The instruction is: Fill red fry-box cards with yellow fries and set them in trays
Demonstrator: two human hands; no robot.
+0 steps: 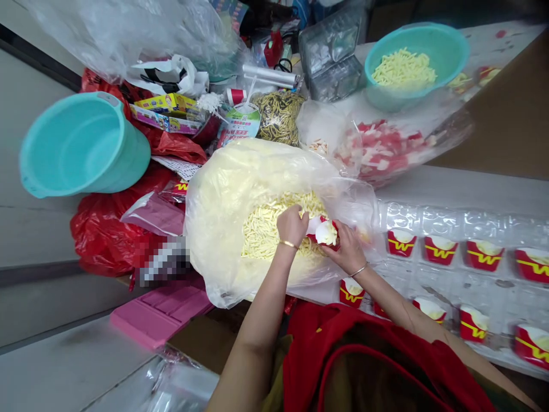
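A large translucent plastic bag (223, 229) lies open in front of me, with many pale yellow fry-shaped pieces (261, 229) inside. My right hand (348, 250) is closed around a small red and white fry carton (328, 233), held above the bag's right side with pale pieces in its mouth. Just left of the carton, my left hand (293, 225) is closed in a fist over the pieces. A whitish-pink item shows between the two hands; I cannot tell what it is or what the left fingers hold.
Clear plastic trays (401, 214) at right hold several filled red cartons (440, 250). A turquoise tub (86, 149) stands left, and a turquoise basin (418, 51) with pale pieces sits back right. Behind the bag lie a bag of red and white pieces (386, 146) and packaging. A pink plastic piece (158, 312) is lower left.
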